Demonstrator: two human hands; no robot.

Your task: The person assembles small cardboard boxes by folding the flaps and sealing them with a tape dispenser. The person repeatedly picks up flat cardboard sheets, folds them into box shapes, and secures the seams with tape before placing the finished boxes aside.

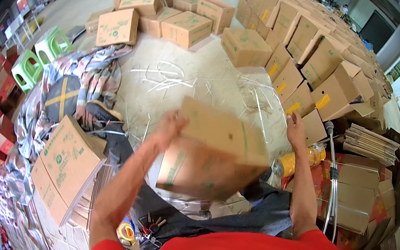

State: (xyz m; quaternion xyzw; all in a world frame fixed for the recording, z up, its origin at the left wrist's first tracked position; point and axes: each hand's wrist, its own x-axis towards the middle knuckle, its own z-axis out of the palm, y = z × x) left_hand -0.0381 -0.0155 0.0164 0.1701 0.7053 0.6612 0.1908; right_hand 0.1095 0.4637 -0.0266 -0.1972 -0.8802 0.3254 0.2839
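Observation:
In front of my lap a brown cardboard box (225,144) with green print is tilted and blurred by motion. My left hand (170,129) grips its upper left edge. Apart from the box on the right, my right hand (296,131) is raised with its fingers partly extended and nothing visible in them. It is nearest to the stacked open cartons (302,99). Below it, my right forearm crosses a clear-wrapped orange-yellow cylinder (288,164). Beside my left knee leans a pile of flattened cartons (66,165).
Closed boxes (187,28) are grouped at the back. White strapping scraps (169,81) litter the floor. Keys (150,227) and a yellow tape roll (125,231) lie by my left thigh. Green stools (27,69) and a crumpled cloth (96,68) are at left; folded cardboard (355,190) is at right.

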